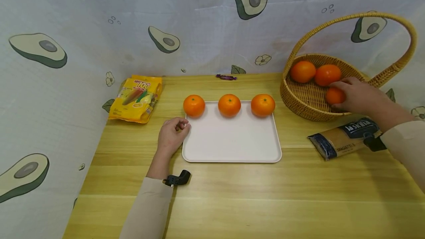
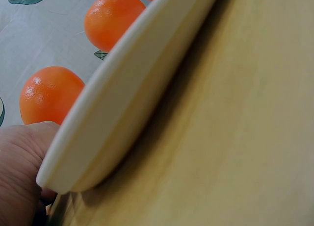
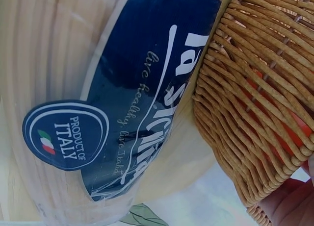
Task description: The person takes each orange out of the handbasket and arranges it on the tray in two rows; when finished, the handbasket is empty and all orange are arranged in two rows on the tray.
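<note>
While mostly topside on head cam, tray sidewall [image 2: 132, 79] on L-wrist.

Yellow bag [image 1: 136, 99] reads "LOT 100", pasta packet [image 1: 345, 139] "SPAGHETTI", "PRODUCT OF ITALY" and "live healthy"

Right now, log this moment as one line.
right hand: grips orange in basket | left hand: at tray's left edge | three oranges: along tray's far edge
</note>
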A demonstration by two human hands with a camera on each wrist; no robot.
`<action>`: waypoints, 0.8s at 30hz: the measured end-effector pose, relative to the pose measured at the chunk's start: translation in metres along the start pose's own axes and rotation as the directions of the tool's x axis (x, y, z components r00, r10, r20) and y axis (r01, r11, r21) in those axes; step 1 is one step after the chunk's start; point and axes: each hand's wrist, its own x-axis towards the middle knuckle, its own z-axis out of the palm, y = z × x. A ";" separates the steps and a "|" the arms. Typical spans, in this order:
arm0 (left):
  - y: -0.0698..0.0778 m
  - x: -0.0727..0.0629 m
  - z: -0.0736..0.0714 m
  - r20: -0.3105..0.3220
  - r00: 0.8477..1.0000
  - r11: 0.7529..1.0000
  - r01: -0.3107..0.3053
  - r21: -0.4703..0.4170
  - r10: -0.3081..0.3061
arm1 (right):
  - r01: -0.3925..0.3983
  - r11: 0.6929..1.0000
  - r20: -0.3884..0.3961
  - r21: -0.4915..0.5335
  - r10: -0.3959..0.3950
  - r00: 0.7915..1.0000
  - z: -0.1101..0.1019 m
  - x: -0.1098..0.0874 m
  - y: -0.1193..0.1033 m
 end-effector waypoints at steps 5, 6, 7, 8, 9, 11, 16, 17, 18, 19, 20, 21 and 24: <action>0.000 -0.001 0.001 0.006 1.000 1.000 0.001 0.003 -0.001 | -0.013 1.000 0.005 0.018 0.013 1.000 0.000 -0.001 0.000; -0.001 -0.001 0.001 0.007 1.000 1.000 0.001 0.003 -0.001 | -0.016 1.000 0.002 0.021 0.016 1.000 0.000 -0.002 -0.001; -0.001 -0.001 0.001 0.007 1.000 1.000 0.002 0.003 -0.002 | -0.020 1.000 0.000 0.023 0.020 1.000 -0.001 -0.002 -0.001; -0.001 -0.001 0.001 0.008 1.000 1.000 0.003 0.003 -0.003 | -0.019 1.000 -0.004 0.025 0.019 1.000 -0.001 -0.002 -0.002; -0.001 -0.001 0.001 0.008 1.000 1.000 0.004 0.005 -0.004 | -0.016 1.000 -0.010 0.027 0.016 1.000 -0.002 -0.003 -0.003; 0.000 -0.001 0.001 0.008 1.000 1.000 0.006 0.006 -0.006 | -0.008 0.999 -0.031 0.035 0.009 0.999 -0.003 -0.004 -0.005; 0.001 0.000 0.000 0.012 1.000 1.000 0.010 0.008 -0.010 | 0.002 0.997 -0.096 0.078 0.006 0.995 -0.005 -0.007 -0.015; 0.001 0.000 0.000 0.012 1.000 1.000 0.011 0.009 -0.011 | -0.001 0.996 -0.108 0.088 0.011 0.994 -0.006 -0.008 -0.017; 0.001 0.000 0.000 0.012 1.000 1.000 0.013 0.009 -0.013 | -0.006 0.995 -0.120 0.098 0.018 0.993 -0.007 -0.009 -0.019; 0.001 0.000 0.000 0.011 1.000 1.000 0.015 0.009 -0.015 | -0.011 0.994 -0.138 0.105 0.025 0.990 -0.008 -0.009 -0.021; 0.001 0.000 0.000 0.011 1.000 1.000 0.017 0.009 -0.017 | -0.016 0.993 -0.151 0.114 0.033 0.988 -0.010 -0.010 -0.023; 0.002 0.000 0.000 0.011 1.000 1.000 0.019 0.011 -0.019 | -0.020 0.993 -0.169 0.118 0.040 0.985 -0.012 -0.011 -0.026; 0.002 -0.001 0.000 0.013 1.000 1.000 0.021 0.019 -0.021 | -0.024 0.991 -0.215 0.132 0.052 0.975 -0.018 -0.014 -0.034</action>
